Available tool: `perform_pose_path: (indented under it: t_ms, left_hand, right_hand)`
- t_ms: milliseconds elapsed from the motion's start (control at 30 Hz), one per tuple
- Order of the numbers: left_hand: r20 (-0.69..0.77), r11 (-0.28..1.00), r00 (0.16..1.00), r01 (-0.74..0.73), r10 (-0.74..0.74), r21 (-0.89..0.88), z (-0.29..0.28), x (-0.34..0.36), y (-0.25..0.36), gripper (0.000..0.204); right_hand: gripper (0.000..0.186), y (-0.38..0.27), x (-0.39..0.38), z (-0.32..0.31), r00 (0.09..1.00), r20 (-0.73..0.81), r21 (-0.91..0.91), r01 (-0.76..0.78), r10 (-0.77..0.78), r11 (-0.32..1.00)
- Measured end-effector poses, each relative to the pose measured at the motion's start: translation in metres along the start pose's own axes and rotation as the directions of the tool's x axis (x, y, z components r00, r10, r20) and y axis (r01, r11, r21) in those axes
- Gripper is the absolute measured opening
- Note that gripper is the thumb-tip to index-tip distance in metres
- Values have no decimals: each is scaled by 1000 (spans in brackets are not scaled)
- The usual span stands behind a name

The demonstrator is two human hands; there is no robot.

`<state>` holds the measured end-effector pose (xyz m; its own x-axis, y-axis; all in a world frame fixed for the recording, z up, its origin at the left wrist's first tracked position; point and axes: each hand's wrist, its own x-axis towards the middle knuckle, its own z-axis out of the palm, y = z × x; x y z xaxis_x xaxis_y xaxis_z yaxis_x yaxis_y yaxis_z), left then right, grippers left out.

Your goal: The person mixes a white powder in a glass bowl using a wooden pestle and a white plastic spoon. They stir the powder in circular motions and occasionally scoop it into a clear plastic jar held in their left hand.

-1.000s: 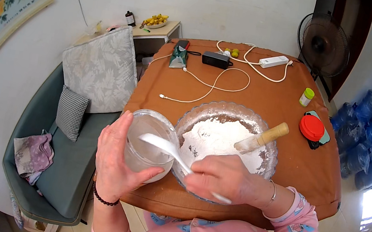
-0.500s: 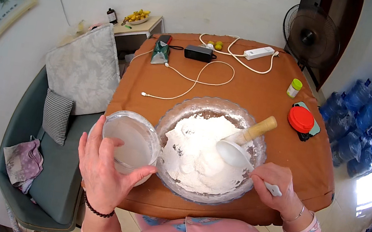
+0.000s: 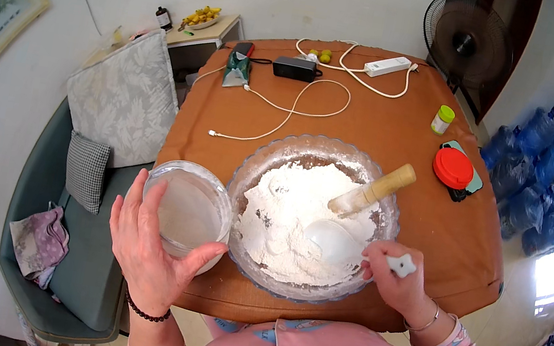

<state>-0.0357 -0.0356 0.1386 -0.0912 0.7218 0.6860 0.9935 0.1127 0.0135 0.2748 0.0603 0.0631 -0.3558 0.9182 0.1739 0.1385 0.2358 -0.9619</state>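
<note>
My left hand grips a clear round container of cloudy pale liquid at the near left of the table, thumb and fingers around it. Beside it sits a scalloped glass bowl with white powder heaped inside. My right hand holds a white spoon by its handle at the bowl's right side, its head down in the powder. A wooden stick, like a rolling pin, leans in the bowl, its upper end past the right rim.
The brown-covered table holds cables, a power strip, a black device, a green-lidded jar and a red round object. A sofa stands left; a fan and blue water bottles are right.
My right hand has moved the spoon from over the liquid container rightward, down into the powder. My left hand and the container appear slightly further left in the picture.
</note>
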Motion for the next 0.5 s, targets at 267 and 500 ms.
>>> perform_pose_path:
  t_ms: [267,500]
  left_hand:
    - [47,998,997,-52,54,-38,-7,1,-6,112]
    - [23,996,1000,-14,16,-86,-3,-2,-10,114]
  right_hand:
    - [26,-12,25,-14,959,-183,339,-146,217,929]
    - [21,-69,51,44,980,24,393,174,-199,903]
